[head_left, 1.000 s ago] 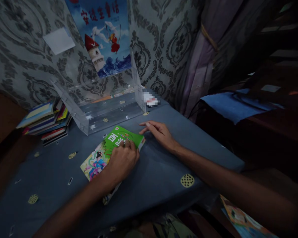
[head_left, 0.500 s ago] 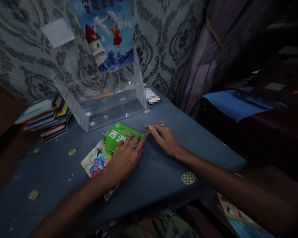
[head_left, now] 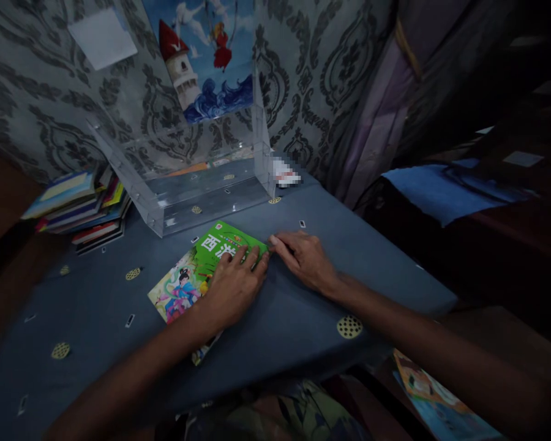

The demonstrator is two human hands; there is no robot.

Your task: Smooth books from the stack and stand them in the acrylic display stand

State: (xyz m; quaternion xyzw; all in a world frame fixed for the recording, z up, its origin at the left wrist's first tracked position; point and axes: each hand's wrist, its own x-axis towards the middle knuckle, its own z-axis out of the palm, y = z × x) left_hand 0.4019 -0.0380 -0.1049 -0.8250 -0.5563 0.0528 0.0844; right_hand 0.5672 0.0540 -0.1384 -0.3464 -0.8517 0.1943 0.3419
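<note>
A green children's book with white lettering and a painted figure lies at a slant on the cloth-covered table. Across its right part rests my left hand, fingers stretched out and slightly spread on the cover, hiding some of the lettering. At the book's upper right corner, my right hand has its fingers curled, with the thumb and fingertips together at the corner. The fingertips' exact hold is partly hidden. Just behind the book stands a clear acrylic rack with no books between its sides.
A stack of books stands left of the rack. A poster and a white card hang on the patterned wall. Right of the table are a purple curtain and a blue cloth. Colourful printed matter lies below the table's right edge.
My right hand's stretched index finger has curled in, and its thumb and fingertips have closed at the book's corner. My left hand stays on the cover. The camera view has tilted slightly down.
</note>
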